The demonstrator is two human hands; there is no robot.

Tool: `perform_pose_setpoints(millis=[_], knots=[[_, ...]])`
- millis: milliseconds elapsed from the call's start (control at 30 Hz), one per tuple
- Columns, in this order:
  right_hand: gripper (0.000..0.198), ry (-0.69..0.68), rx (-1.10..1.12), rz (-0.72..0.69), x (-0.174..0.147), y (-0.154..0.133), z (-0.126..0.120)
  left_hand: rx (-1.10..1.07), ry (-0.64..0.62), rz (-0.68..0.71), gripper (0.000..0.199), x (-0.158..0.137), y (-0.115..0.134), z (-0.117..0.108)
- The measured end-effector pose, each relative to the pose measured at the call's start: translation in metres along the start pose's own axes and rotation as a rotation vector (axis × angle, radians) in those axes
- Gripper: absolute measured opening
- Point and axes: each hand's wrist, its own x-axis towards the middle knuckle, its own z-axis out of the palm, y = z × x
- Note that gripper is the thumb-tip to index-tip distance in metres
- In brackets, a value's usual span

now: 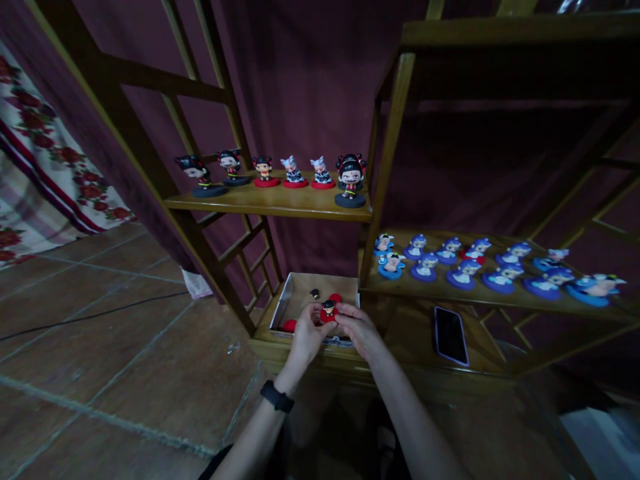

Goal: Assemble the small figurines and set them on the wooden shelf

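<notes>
Left hand (pixel 309 328) and right hand (pixel 359 327) grip red-based figurine (pixel 329 309).
Better support its base gently; smartphone (pixel 451 336) lies at its three o'clock.

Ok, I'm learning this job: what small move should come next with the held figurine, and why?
Perhaps press the held figurine gently onto its red base: the left hand and right hand steady them above the box, and the shelf figurines stand on round bases.
</notes>
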Motion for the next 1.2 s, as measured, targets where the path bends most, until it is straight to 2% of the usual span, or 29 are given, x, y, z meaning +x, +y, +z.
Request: perform_pose_setpoints(millis=[200, 333, 500, 700, 967, 1200], knots=[[0.028, 0.029, -0.04, -0.019, 0.001, 0.002, 0.001, 0.14, 0.004, 0.074, 0.038, 0.0, -0.007, -0.001], [0.021, 0.006, -0.067, -0.023, 0.001, 0.004, 0.002, 0.332, -0.06, 0.198, 0.031, -0.001, -0.002, -0.004], [0.028, 0.062, -0.071, -0.018, 0.005, 0.011, -0.001, 0.619, -0.155, 0.325, 0.038, -0.007, 0.007, -0.004], [0.028, 0.128, -0.101, -0.073, 0.009, 0.018, -0.009, 0.877, -0.201, 0.365, 0.042, -0.013, 0.01, 0.0], [0.026, 0.168, -0.13, -0.104, 0.01, 0.018, -0.009, 0.977, -0.25, 0.409, 0.045, -0.012, 0.014, -0.001], [0.036, 0.193, -0.114, -0.114, 0.009, 0.02, -0.01, 0.987, -0.288, 0.416, 0.051, -0.013, 0.012, 0.0]])
